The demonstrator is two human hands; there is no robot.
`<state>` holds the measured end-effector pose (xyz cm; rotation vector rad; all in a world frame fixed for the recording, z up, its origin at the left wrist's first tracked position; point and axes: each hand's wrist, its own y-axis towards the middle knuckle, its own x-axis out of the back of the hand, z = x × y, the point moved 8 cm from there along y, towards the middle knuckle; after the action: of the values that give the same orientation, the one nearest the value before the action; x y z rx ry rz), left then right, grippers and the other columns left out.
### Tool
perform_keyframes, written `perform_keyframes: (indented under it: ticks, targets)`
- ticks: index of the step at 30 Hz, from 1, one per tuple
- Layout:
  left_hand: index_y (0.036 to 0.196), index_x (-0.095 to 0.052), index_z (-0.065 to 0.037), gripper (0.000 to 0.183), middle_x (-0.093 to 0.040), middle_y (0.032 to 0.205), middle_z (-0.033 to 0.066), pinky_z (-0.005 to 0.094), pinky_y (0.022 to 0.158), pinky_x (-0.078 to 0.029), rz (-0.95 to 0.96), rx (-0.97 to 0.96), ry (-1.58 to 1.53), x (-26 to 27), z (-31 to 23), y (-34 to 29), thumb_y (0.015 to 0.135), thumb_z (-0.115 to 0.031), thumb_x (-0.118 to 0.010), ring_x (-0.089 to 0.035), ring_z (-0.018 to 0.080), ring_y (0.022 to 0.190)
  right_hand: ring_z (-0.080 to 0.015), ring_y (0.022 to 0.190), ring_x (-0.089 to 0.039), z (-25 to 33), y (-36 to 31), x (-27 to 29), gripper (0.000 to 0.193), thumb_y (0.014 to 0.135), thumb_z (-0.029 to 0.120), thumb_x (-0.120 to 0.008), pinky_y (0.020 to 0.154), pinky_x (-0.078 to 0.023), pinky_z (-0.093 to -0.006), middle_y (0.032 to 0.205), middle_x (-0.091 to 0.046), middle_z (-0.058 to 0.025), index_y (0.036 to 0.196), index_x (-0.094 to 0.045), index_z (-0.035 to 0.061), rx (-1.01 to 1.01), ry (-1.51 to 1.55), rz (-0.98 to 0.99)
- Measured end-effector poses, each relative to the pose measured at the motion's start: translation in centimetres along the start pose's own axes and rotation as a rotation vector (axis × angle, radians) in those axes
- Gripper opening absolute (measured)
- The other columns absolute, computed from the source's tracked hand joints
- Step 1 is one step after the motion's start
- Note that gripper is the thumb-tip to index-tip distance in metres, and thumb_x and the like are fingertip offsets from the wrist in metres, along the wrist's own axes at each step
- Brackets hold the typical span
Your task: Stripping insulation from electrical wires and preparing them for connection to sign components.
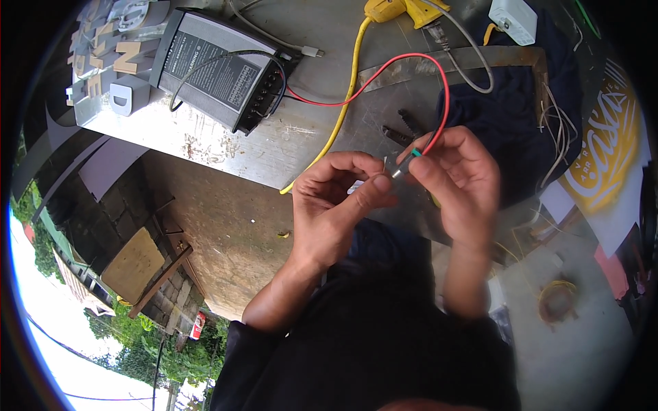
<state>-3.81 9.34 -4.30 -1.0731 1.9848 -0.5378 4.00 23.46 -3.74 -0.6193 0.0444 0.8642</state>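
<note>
Red wire [447, 96] reached the right hand [460, 188], right of the box [204, 72], fingers pinching a rod [402, 168]; the left hand [325, 205] pressed fingers together.

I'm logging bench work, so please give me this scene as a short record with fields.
Left: left hand, fingertips close to the metal tip; grip unclear
Right: right hand, holding the red wire near a green piece
Wire runs toward: black-and-silver box
Surface: metal table
Also there: yellow cord, white block, dark blue cloth
</note>
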Motion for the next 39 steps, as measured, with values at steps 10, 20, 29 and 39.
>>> perform_keyframes:
  ticks: [10, 20, 29, 39]
  targets:
    - [0.105, -0.067, 0.002, 0.015, -0.068, 0.098, 0.0125, 0.0425, 0.082, -0.064, 0.046, 0.253, -0.425, -0.3, 1.7, -0.4, 0.091, 0.003, -0.061, -0.068, 0.0214, 0.090, -0.0128, 0.086, -0.067, -0.6, 0.2, -0.7, 0.018, 0.092, 0.006, -0.070, 0.075, -0.055, -0.0266, 0.094, -0.071, -0.0094, 0.107, -0.061, 0.0009, -0.067, 0.184, 0.046]
    - [0.103, -0.068, 0.001, 0.015, -0.068, 0.097, 0.0124, 0.0429, 0.080, -0.064, 0.065, 0.200, -0.384, -0.6, 1.2, -0.1, 0.091, 0.005, -0.060, -0.068, 0.0197, 0.084, -0.0125, 0.082, -0.068, -1.2, 0.5, -0.7, 0.016, 0.092, 0.007, -0.068, 0.071, -0.056, -0.0259, 0.094, -0.071, -0.0100, 0.105, -0.061, 0.0007, -0.118, 0.182, 0.055]
    - [0.102, -0.065, 0.000, 0.018, -0.063, 0.091, 0.0122, 0.0441, 0.076, -0.064, 0.007, 0.215, -0.289, -0.2, 1.3, -0.1, 0.088, 0.004, -0.054, -0.066, 0.0233, 0.080, -0.0092, 0.087, -0.067, -1.6, 0.5, -0.9, 0.016, 0.089, 0.002, -0.072, 0.074, -0.057, -0.0245, 0.095, -0.068, -0.0037, 0.101, -0.062, 0.0016, -0.182, 0.222, 0.055]
    - [0.100, -0.064, 0.002, 0.014, -0.066, 0.087, 0.0116, 0.0422, 0.077, -0.064, -0.005, 0.072, -0.102, -0.1, 0.6, 0.1, 0.090, 0.003, -0.056, -0.069, 0.0211, 0.078, -0.0086, 0.085, -0.066, -1.8, 0.7, -0.7, 0.015, 0.090, 0.002, -0.072, 0.073, -0.057, -0.0241, 0.094, -0.069, -0.0041, 0.101, -0.063, 0.0011, -0.186, 0.224, 0.045]
